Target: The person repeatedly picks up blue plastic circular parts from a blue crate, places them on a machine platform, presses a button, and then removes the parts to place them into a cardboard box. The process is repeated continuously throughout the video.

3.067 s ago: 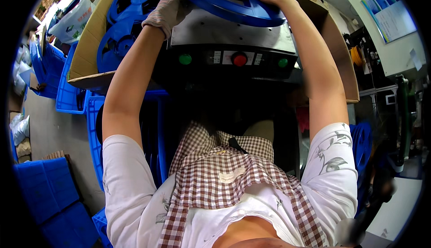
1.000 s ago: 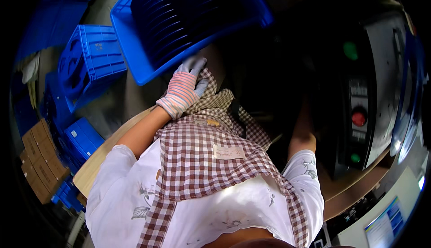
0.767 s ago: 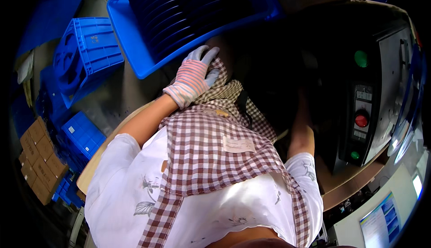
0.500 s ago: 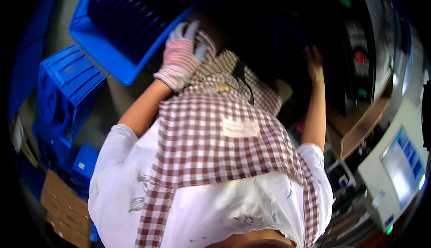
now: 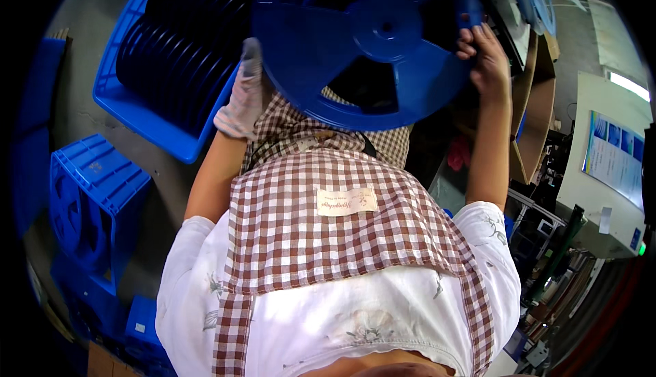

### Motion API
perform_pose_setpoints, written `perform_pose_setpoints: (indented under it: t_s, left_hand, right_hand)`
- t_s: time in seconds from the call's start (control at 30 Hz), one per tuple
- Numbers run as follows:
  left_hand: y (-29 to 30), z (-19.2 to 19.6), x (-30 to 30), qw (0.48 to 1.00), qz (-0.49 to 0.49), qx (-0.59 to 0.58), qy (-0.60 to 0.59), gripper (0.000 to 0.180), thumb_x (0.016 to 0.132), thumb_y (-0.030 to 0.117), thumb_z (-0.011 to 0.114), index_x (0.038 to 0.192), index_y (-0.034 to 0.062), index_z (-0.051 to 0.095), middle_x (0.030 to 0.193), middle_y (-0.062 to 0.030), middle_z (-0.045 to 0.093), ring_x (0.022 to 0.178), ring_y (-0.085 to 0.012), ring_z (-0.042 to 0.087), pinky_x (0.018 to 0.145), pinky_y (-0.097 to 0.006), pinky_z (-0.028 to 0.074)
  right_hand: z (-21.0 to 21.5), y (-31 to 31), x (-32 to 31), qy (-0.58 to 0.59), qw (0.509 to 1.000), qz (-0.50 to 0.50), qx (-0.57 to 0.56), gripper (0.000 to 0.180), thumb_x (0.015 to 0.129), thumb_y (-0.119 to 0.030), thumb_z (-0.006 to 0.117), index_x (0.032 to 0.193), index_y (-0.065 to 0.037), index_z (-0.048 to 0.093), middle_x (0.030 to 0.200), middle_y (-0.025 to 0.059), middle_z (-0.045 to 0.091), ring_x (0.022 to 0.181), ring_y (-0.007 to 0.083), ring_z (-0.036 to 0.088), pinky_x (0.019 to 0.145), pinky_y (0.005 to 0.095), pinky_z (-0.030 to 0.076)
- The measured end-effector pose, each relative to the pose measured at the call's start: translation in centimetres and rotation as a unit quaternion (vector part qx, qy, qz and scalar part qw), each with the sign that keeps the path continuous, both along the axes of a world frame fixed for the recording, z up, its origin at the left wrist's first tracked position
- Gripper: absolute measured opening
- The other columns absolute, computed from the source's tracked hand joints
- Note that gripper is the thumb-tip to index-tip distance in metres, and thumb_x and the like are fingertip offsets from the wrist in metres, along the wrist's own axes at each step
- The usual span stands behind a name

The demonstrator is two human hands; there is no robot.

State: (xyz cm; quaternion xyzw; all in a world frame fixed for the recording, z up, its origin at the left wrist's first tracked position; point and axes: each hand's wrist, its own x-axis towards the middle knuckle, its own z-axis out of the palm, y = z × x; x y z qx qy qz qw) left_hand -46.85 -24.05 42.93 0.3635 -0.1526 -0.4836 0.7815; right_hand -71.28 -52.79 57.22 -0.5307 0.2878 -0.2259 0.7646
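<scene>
A large blue reel (image 5: 387,30) with wide cut-outs is in front of my apron, its flat face toward me. My right hand (image 5: 486,63), bare, grips the reel's right rim with fingers curled. At the opposite rim is my left hand (image 5: 244,97) in a striped knit glove. One of its digits points up along the reel's edge; the rest are partly hidden there. Left of that hand stands a blue crate (image 5: 147,123) holding a row of black reels (image 5: 179,49) on edge.
Another blue crate (image 5: 102,172) lies at the left. A cardboard box (image 5: 533,114) is beyond my right forearm. At the far right stands a pale panel with a poster (image 5: 615,155). A cardboard piece (image 5: 106,362) shows at the lower left.
The blue reel has come into clear view between my hands. My left hand has moved from over my apron to the reel's left rim. The view has shifted and brightened.
</scene>
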Motion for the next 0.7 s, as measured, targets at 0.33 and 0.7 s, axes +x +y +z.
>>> perform_pose_setpoints:
  t_s: [0.33,0.7]
  left_hand:
    - [0.7,1.2,2.7,0.972,0.095,0.119,0.179,0.045,0.092,0.042,0.055,0.114,0.0031,0.057,0.103,-0.0098,0.065,0.091,-0.0181,0.064,0.077,-0.031,0.057]
    - [3.6,-10.7,8.0,0.758,0.03,0.221,-0.613,0.062,0.083,0.032,0.068,0.135,0.0107,0.041,0.132,-0.017,0.047,0.12,-0.0282,0.045,0.104,-0.039,0.036]
  right_hand:
    - [-7.1,-0.6,4.4,0.034,0.999,0.015,0.006,0.049,0.096,-0.013,0.048,0.139,0.003,0.033,0.108,0.0176,0.062,0.089,0.0198,0.063,0.077,0.0297,0.055]
    - [-4.8,-0.1,8.9,-0.012,0.99,0.122,-0.076,0.05,0.093,-0.017,0.055,0.138,-0.003,0.038,0.116,0.0192,0.06,0.094,0.0219,0.064,0.081,0.0334,0.054]
